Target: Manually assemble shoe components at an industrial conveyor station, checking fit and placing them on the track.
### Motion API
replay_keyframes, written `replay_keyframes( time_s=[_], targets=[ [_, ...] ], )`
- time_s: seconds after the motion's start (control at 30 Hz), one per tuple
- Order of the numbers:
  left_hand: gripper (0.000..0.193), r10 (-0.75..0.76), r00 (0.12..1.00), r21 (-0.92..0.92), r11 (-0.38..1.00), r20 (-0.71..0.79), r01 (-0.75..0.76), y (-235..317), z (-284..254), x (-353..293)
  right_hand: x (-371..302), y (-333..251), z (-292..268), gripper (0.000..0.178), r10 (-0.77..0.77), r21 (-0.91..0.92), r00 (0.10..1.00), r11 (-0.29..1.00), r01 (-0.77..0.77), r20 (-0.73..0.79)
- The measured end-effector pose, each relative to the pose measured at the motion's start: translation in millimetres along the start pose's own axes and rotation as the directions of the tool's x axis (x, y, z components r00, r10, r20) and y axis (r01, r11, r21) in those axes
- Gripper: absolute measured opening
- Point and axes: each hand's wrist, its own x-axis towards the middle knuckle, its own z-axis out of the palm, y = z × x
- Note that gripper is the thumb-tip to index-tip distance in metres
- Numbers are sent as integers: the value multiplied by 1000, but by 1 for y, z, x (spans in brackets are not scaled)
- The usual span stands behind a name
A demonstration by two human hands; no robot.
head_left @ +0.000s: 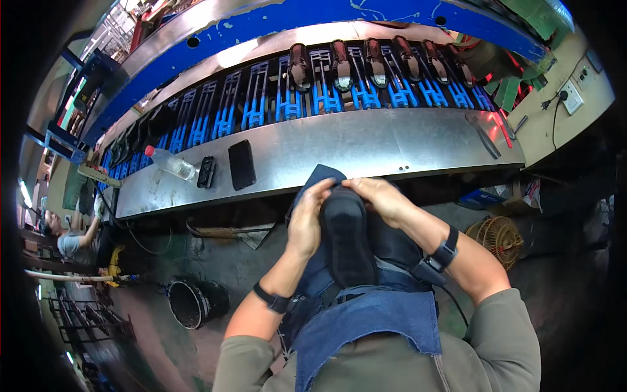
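Shoe, black, one. Sole up, long axis pointing at the metal bench; lies on the person's side of it, above the lap, not on it.

Left hand: fingers curled, cupped about the left side of the shoe's end nearest the bench.
Right hand: fingers bent over the same end, from its right side. Undersides of both grips hidden; firmness cannot be told.

Risks, as judged:
- Tipping. Both hands sit at the bench end; the opposite end, farthest from the bench, has no hand on it and could swing or drop if the lap shifts.
- Slipping. A loose fingertip hold could let the shoe fall to the floor in front of the bench.
- Snagging. Cable, hanging by the right arm, on the person's side of the bench, could catch during a wide arm movement.
- Knocking. Phone and bottle, both on the bench's left half, could be struck by a leftward sweep; the bottle lies on its side and might roll.
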Motion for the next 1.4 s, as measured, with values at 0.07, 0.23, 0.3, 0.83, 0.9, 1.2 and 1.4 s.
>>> replay_keyframes(
  time_s=[0.07, 0.23, 0.3, 0.83, 0.9, 1.2, 1.4],
  targets=[
    [53, -297, 954, -136, 948, -48, 288, -5, 13, 37, 23, 3, -11, 48, 177, 188, 981, 969, -159, -84],
    [24, -394, 872, -40, 906, 291, 422, 8, -9, 65, 16, -27, -14, 34, 79, 145, 991, 985, -94, 104],
    [17, -428, 790, 257, 902, 439, 346, 31, -25, 34, -18, -41, -10, 23, -131, -271, 936, 936, 226, 328],
    [40, 10, 785, 225, 956, 620, -189, 17, -25, 56, 2, -44, -33, 43, -337, -323, 850, 817, 477, 405],
    [31, -110, 869, 237, 971, 482, -9, 12, -21, 69, 7, -36, -27, 42, -200, -367, 958, 892, 265, 204],
    [21, -372, 854, 480, 861, 363, 171, -9, -20, 103, 45, -13, -30, 38, -72, -536, 997, 840, 79, 34],
    [26, -205, 886, 554, 830, 417, -69, -10, -10, 114, 46, -12, -29, 46, -59, -457, 994, 889, 10, -92]
  ],
)
